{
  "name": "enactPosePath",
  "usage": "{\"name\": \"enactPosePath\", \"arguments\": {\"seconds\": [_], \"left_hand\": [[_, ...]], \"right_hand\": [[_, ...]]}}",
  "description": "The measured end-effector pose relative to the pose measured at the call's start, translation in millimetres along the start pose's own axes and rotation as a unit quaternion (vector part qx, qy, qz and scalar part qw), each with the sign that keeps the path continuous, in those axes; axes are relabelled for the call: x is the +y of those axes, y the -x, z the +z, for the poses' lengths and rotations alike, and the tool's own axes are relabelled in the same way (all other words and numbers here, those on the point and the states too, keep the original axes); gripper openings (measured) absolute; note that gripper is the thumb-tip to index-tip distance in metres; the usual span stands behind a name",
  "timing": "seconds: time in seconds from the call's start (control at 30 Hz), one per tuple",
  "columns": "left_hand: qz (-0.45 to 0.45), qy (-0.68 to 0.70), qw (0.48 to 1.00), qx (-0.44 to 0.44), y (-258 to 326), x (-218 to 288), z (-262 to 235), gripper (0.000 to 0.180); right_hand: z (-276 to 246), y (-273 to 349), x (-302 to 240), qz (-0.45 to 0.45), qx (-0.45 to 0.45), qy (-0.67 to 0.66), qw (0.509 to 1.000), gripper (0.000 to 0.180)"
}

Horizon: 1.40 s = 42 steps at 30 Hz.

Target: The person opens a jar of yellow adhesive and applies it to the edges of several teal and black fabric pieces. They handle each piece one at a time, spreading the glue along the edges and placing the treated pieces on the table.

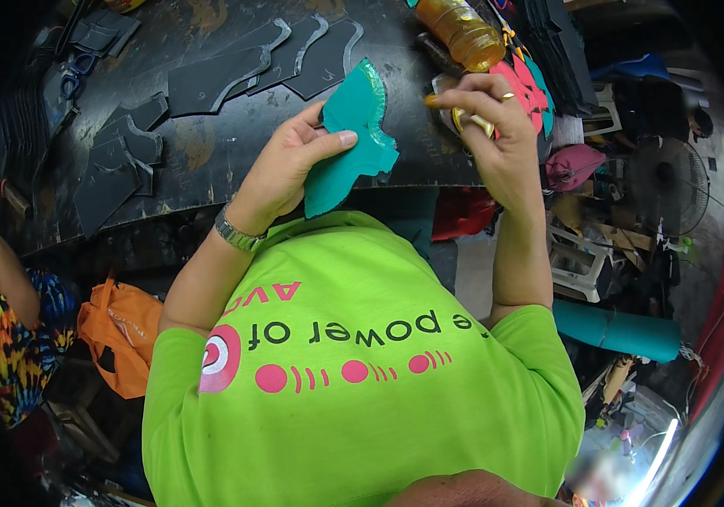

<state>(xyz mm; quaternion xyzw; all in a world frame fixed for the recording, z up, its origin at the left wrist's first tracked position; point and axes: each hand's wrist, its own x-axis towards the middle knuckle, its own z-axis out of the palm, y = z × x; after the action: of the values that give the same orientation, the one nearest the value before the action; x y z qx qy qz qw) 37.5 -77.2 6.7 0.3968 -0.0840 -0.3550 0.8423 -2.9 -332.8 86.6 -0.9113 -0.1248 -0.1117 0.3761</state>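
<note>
At twelve o'clock, a teal cut-out panel (347, 160) is pinched by the left hand (299, 156); between one and two, the right hand (497, 118) is held curled, its grip indiscernible, near an amber bottle (466, 38).

**Raised in the left grip (294, 159): a teal cut piece (350, 144)**

Looks thin and sheet-like, with a curved outline and a notched, stepped corner at right. Carries a pale, glossy band along the upper right curve; shows plain teal across the rest. Slants from a pointed top toward lower left, overlapping in view the near edge of the surface (218, 171). Pinched near the middle. Seen at the right grip (504, 139): a small pale-and-yellow object (483, 126), partly hidden, too unclear to identify.
</note>
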Motion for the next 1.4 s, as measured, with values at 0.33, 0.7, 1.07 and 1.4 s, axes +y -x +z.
{"name": "enactPosePath", "arguments": {"seconds": [0.33, 0.7, 1.07, 1.4], "left_hand": [[-0.003, 0.004, 1.0, -0.025, 4, 7, -1, 0.053], [-0.028, 0.225, 0.973, -0.048, 6, 3, -4, 0.041], [-0.017, 0.146, 0.989, 0.007, 9, 8, -3, 0.046], [-0.015, 0.087, 0.996, 0.002, 8, -4, 0, 0.026]], "right_hand": [[39, 6, -3, -0.017, -0.097, -0.204, 0.974, 0.045], [49, 14, 19, -0.126, -0.082, -0.269, 0.951, 0.039], [-8, -5, 77, 0.068, 0.177, 0.046, 0.981, 0.042], [8, -10, 101, 0.089, 0.086, 0.347, 0.929, 0.052]]}}
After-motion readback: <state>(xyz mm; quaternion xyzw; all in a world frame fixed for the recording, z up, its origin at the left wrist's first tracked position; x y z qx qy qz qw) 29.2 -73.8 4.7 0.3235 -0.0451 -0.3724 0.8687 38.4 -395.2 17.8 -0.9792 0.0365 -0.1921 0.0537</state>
